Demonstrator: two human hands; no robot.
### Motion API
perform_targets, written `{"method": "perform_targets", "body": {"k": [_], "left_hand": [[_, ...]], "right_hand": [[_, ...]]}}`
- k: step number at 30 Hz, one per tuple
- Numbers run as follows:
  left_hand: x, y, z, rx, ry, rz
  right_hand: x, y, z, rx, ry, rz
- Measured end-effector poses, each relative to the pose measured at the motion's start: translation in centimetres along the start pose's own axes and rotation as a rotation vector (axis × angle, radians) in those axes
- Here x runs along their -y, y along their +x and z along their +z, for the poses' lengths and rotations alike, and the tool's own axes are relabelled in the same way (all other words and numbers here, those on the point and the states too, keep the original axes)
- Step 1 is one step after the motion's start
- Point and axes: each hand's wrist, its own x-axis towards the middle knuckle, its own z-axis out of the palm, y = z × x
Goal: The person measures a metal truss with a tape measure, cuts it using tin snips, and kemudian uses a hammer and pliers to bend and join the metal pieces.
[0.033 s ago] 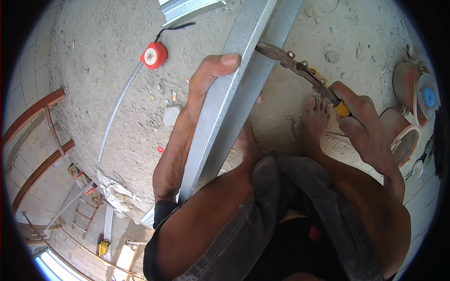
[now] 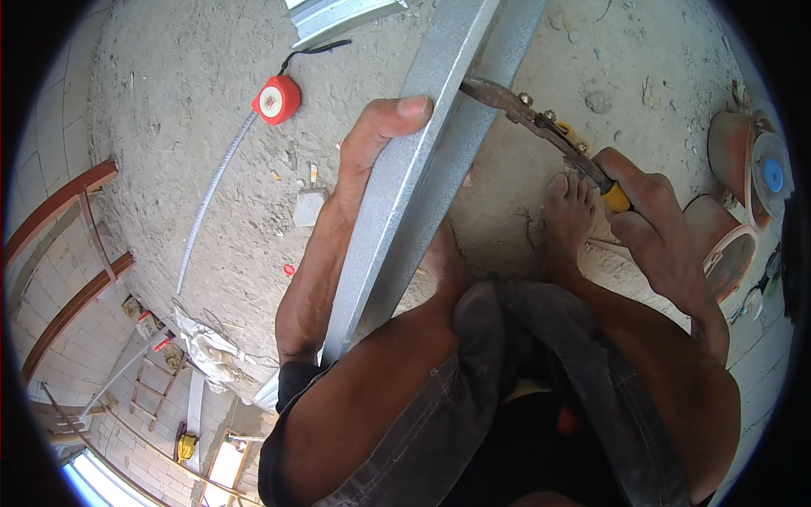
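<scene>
A long galvanized metal channel point(image 2: 395, 215) runs diagonally up from between my legs past the top edge. My left hand point(image 2: 372, 139) grips its left side, thumb on the face, other fingers hidden behind it. My right hand point(image 2: 650, 198) is closed on the yellow handle of dark metal snips point(image 2: 549, 131), whose jaws meet the channel near its upper part. My bare feet point(image 2: 573, 215) are on the dusty floor below. To the left lies a red tape measure point(image 2: 285, 101) with its blade point(image 2: 213, 192) drawn out.
Short metal pieces point(image 2: 342, 21) lie at the top. Dusty round buckets point(image 2: 728, 152) stand right. A white sack point(image 2: 207, 342) lies lower left, near brown steel frames point(image 2: 72, 313) and a yellow bag point(image 2: 186, 445). A small concrete chunk point(image 2: 309, 207) sits beside my left arm.
</scene>
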Motion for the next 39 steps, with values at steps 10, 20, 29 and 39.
{"method": "perform_targets", "body": {"k": [10, 20, 29, 39], "left_hand": [[-0.3, -0.4, 0.4, 0.01, -0.109, 0.023], [0.7, -0.1, 0.1, -0.035, -0.013, -0.012], [0.7, 0.0, 1.4, -0.156, 0.107, -0.083], [0.4, 0.5, -0.4, -0.188, 0.372, -0.135]], "right_hand": [[-1.1, 0.2, -0.1, 0.033, -0.041, -0.125], [1.1, 1.5, 0.0, 0.035, 0.08, 0.081], [0.5, 1.9, 1.0, -0.118, -0.053, -0.096], [-3.6, 4.6, 3.7, 0.006, 0.01, -0.108]]}}
